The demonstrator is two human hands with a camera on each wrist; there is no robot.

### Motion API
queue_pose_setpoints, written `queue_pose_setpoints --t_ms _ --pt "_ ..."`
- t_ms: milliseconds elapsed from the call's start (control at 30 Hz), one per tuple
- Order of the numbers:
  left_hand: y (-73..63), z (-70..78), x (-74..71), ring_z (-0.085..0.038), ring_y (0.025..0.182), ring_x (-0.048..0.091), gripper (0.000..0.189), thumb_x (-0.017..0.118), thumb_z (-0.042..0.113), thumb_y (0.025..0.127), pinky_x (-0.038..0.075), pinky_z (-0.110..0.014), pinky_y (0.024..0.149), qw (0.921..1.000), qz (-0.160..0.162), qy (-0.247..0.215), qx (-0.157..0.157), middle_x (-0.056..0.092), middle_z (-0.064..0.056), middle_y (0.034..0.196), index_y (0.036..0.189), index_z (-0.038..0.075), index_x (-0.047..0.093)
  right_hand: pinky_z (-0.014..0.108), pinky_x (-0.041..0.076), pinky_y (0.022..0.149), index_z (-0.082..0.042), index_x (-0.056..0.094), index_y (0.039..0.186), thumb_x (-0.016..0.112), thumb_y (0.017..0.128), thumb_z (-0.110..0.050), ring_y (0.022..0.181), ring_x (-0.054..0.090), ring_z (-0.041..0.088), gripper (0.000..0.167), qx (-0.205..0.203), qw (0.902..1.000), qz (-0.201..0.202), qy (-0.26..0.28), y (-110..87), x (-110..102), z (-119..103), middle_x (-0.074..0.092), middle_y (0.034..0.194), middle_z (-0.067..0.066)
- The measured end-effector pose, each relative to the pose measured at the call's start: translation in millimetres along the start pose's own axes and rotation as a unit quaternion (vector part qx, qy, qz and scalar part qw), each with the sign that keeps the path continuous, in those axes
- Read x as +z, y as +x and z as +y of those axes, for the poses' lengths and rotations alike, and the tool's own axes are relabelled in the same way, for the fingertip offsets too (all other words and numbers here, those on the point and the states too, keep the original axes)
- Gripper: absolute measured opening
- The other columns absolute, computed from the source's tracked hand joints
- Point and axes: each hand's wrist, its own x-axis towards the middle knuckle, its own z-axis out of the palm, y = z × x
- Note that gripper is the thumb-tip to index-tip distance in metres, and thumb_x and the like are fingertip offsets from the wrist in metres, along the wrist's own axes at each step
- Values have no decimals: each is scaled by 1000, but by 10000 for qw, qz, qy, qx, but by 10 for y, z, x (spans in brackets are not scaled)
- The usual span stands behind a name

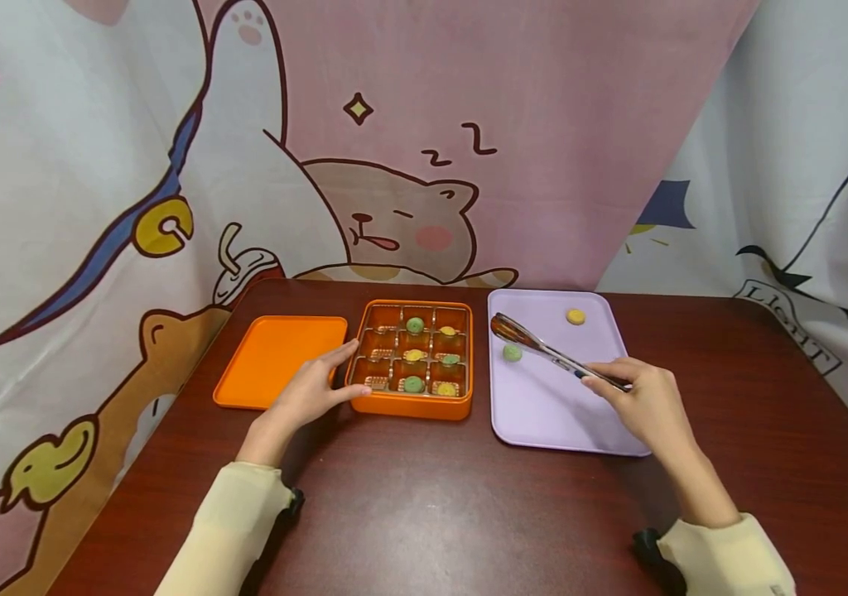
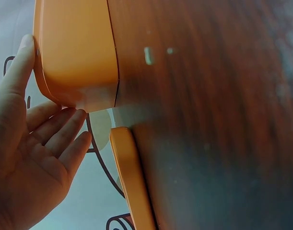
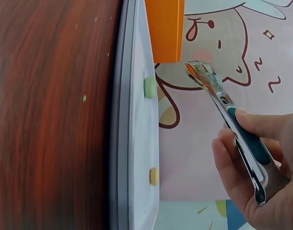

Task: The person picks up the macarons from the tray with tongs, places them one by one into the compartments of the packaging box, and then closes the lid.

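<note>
My left hand [image 1: 312, 393] rests at the near left corner of an orange box [image 1: 409, 406], thumb at the front rim and fingers along the left side. Inside, a clear divider forms compartments; green and yellow round cookies sit in its middle and right columns. In my right hand [image 1: 640, 401] I grip metal tongs [image 3: 216, 88] by their dark-green handle. The tong tips hover over the left part of a lilac tray [image 1: 558, 422], with no cookie seen between them. On that tray lie a green cookie [image 1: 513, 353], near the tips, and a yellow cookie [image 1: 576, 316] at the back.
An orange lid [image 1: 275, 352] lies flat to the left of the box, partly behind my left hand. The dark wooden table [image 1: 431, 513] reaches back to a printed cloth [image 1: 543, 149] hanging behind it.
</note>
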Motion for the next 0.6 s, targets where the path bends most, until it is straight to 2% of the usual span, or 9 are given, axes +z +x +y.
queue_pose_setpoints --t_ms 367,600 --pt "10 5 3 -35 147 37 87 75 43 86 35 -55 117 10000 16 28 30 35 -10 161 156 11 34 12 36 54 -7 82 91 84 76 -7 63 48 -3 15 -329 9991 -128 236 34 181 -194 73 73 -1" --pt "7 -10 7 -36 147 37 86 75 44 87 35 -55 117 10000 28 45 52 36 -10 161 156 10 35 16 35 51 -9 82 91 83 77 -7 60 44 -1 14 -453 9979 -312 356 61 322 -335 67 68 -5"
